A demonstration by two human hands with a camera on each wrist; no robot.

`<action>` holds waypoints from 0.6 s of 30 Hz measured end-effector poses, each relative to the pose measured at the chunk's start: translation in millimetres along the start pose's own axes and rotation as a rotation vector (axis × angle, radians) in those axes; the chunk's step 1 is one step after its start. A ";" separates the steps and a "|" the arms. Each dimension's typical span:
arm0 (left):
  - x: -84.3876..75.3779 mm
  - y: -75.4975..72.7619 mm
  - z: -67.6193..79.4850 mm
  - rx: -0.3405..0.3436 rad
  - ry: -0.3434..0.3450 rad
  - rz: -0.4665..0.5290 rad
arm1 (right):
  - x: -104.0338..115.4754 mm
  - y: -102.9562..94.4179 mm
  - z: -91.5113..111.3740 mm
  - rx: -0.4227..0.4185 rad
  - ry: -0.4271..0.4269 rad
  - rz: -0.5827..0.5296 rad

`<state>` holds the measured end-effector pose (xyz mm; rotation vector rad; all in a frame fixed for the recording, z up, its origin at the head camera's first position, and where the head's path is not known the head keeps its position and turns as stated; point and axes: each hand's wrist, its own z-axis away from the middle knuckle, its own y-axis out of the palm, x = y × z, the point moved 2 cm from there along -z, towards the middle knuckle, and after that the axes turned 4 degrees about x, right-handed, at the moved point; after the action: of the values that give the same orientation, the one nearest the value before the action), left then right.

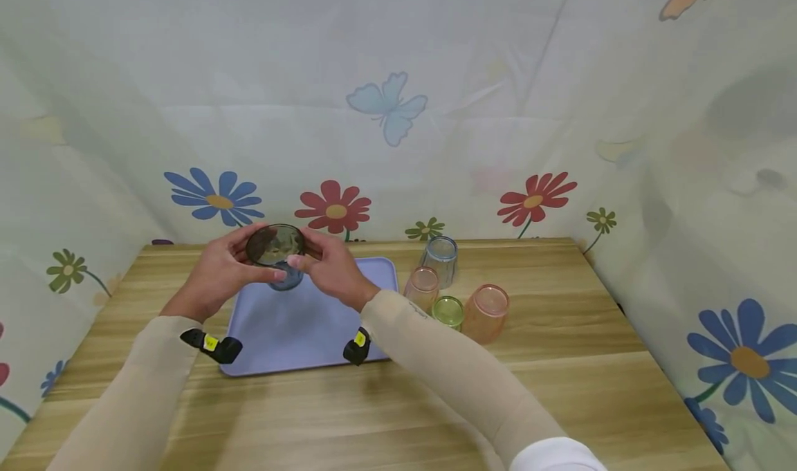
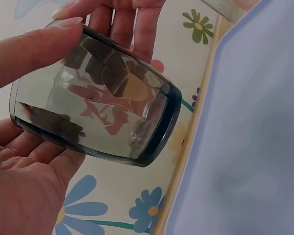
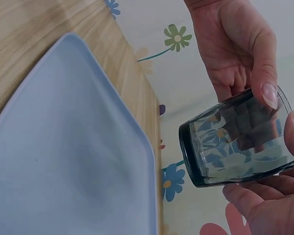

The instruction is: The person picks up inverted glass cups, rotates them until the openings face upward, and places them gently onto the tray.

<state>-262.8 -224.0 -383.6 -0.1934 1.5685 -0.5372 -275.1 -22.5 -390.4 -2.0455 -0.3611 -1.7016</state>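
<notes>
A smoky grey-blue drinking glass [image 1: 277, 246] is held up above the tray, its mouth tilted toward the head camera. My left hand [image 1: 219, 270] grips its left side, thumb in front and fingers behind. From the other side my right hand [image 1: 333, 267] holds it, with the thumb near the rim. Faceted walls and a thick dark base show on the glass [image 2: 108, 98] in the left wrist view. In the right wrist view both thumbs lie along the glass [image 3: 235, 142] near its rim. Below is a lavender tray [image 1: 292, 339] on the wooden table.
Right of the tray, several glasses stand upside down close together: a blue one [image 1: 441, 256], a pink one [image 1: 422, 288], a green one [image 1: 448, 312] and a larger pink-orange one [image 1: 487, 312]. The wooden table [image 1: 560, 388] meets a flower-printed cloth backdrop [image 1: 280, 132] behind.
</notes>
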 end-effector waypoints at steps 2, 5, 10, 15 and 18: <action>2.3 -1.3 -1.3 0.006 -0.008 0.000 | -1.9 1.1 -2.7 0.001 0.001 0.008; 5.5 -2.9 -2.8 0.010 -0.022 -0.004 | -4.0 2.4 -6.3 0.007 -0.002 0.010; 9.6 -5.9 -5.8 0.005 -0.018 0.001 | -5.4 3.2 -11.6 0.009 0.016 0.022; 13.3 -8.5 -7.8 0.010 -0.008 0.012 | -8.8 4.6 -16.9 0.009 0.037 0.031; 16.9 -9.5 -9.3 0.012 -0.014 0.018 | -12.1 6.2 -19.8 0.015 0.036 0.031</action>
<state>-275.2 -237.6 -394.6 -0.1734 1.5515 -0.5301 -291.5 -36.7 -400.6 -1.9968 -0.3288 -1.7097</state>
